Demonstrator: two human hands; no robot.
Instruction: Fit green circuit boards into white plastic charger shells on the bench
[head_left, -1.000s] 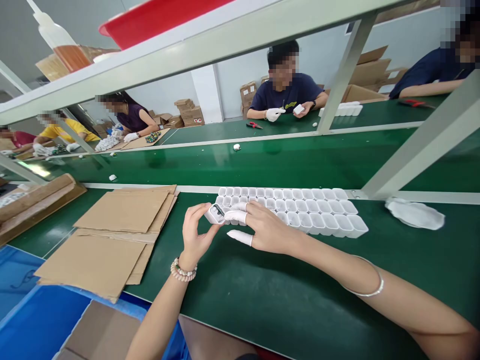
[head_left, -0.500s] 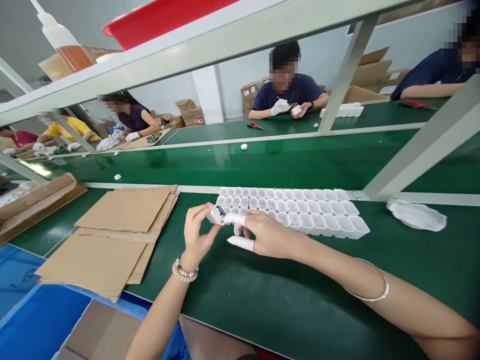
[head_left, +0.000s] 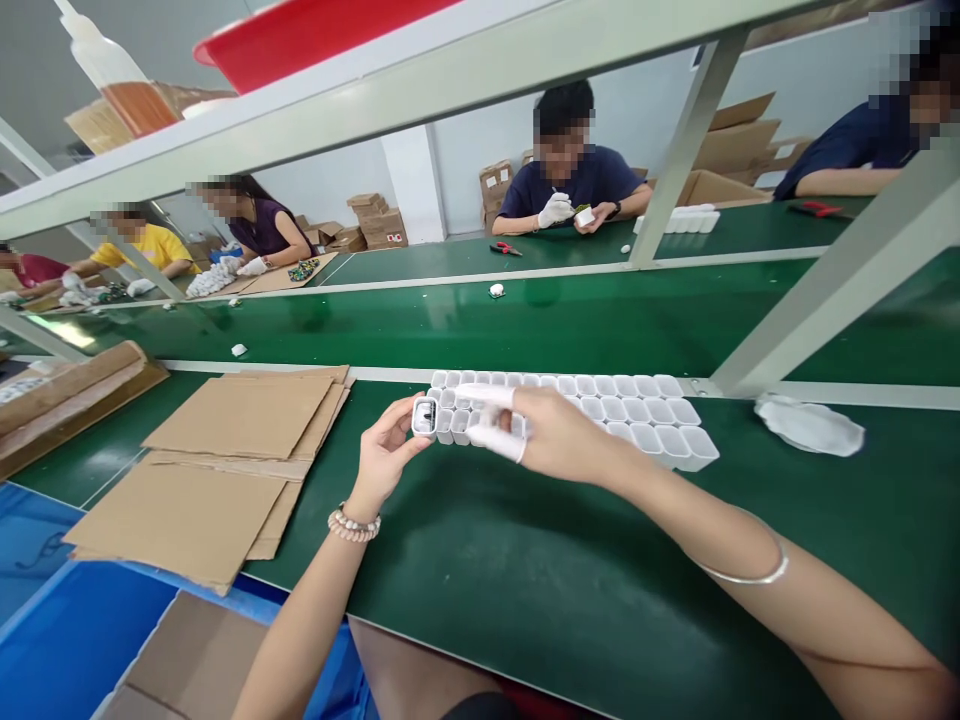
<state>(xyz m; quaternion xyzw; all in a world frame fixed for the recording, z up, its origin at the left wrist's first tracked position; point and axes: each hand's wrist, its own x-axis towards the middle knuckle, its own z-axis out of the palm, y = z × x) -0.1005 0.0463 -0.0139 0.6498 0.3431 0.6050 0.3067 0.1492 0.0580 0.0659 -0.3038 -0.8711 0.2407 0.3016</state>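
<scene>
My left hand (head_left: 384,455) pinches a small white plastic case (head_left: 424,418) at the left end of the rows. The case's opening faces me, and something dark and whitish sits inside; I cannot make out its details. My right hand (head_left: 544,430), with white finger cots on several fingers, hovers over the rows of empty-looking white cases (head_left: 651,412). Its thumb and forefinger are spread apart, with the fingertips slightly blurred and nothing visible between them. Part of the rows is hidden behind this hand.
Stacked cardboard sheets (head_left: 217,475) lie at the left, above a blue bin (head_left: 82,630). A white cloth-like piece (head_left: 810,425) rests at the right. Behind the rows runs a green belt (head_left: 360,330) with a few small white parts. A slanted metal post (head_left: 840,270) stands at the right; co-workers sit opposite.
My right hand has come off the case, moved right and spread its fingers. My left hand has shifted slightly left and turned the case's opening toward me.
</scene>
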